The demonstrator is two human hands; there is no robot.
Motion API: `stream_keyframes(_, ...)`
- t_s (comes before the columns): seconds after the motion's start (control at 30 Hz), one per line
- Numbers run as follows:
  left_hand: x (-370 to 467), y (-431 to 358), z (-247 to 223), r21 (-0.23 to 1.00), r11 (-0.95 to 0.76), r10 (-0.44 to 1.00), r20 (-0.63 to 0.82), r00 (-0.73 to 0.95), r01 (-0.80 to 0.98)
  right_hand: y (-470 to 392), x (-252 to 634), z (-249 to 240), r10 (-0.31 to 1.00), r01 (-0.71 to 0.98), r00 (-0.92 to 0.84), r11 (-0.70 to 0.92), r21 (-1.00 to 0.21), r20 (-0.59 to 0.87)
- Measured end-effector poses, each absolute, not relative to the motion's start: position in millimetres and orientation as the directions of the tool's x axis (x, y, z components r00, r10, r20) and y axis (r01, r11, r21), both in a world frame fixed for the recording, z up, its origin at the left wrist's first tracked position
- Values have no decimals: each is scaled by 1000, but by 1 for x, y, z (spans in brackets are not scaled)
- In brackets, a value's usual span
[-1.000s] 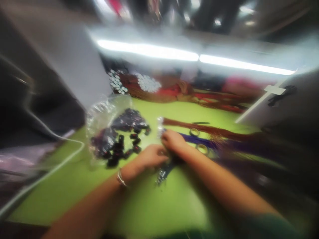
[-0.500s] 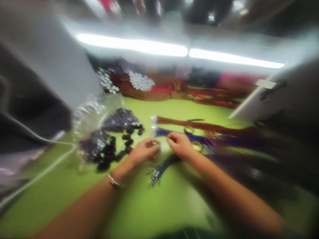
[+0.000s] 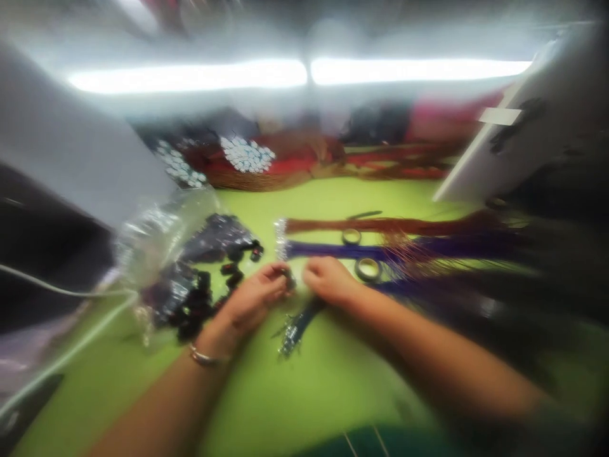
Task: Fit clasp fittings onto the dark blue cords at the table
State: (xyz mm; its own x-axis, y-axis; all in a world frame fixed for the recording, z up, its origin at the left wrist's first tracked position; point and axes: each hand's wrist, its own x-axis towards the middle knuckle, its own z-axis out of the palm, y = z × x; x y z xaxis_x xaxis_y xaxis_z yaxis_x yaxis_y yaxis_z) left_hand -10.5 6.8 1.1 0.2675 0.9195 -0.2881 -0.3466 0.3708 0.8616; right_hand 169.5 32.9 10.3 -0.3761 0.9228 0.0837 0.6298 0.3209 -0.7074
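Observation:
My left hand [image 3: 259, 291] is closed in a pinch on a small dark part [image 3: 289, 280], too blurred to tell its kind. Just right of it, my right hand [image 3: 328, 279] has its fingers curled together, and what they hold, if anything, is hidden. Below both hands lies a bundle of dark wires [image 3: 307, 316] with shiny metal ends. Black plastic pieces [image 3: 195, 311] lie loose left of my left hand, by a clear plastic bag [image 3: 166, 231] with more dark pieces. Beyond my hands, brown wires [image 3: 323, 225] and purple wires [image 3: 321, 251] run to the right from whitish ends.
Two tape rolls [image 3: 368, 269] rest on the wires at right. Along the back of the green table [image 3: 285, 400] lie red-brown wire bundles [image 3: 295, 171] with white connectors [image 3: 247, 154]. Grey panels [image 3: 85, 133] stand at both sides. A white cable [image 3: 71, 349] crosses the left edge.
The view has shifted, so the table and both hands sit further left. My hands remain close together, and a dark part now shows more clearly at my left fingertips.

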Motion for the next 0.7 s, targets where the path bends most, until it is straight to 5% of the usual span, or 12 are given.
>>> stream_keyframes(0.23, -10, 4, -1, 908, 309, 935, -235, 267, -284, 31, 168, 11, 921, 648, -387, 307, -697, 46)
stream_keyframes(0.5, -1, 4, -9, 998, -61, 988, 55, 145, 33, 40, 172, 11, 885, 504, -457, 173, -846, -91)
stream_keyframes(0.7, 1, 6, -13, 990, 84, 990, -69, 122, -115, 36, 178, 10, 902, 395, -415, 61, -917, -119)
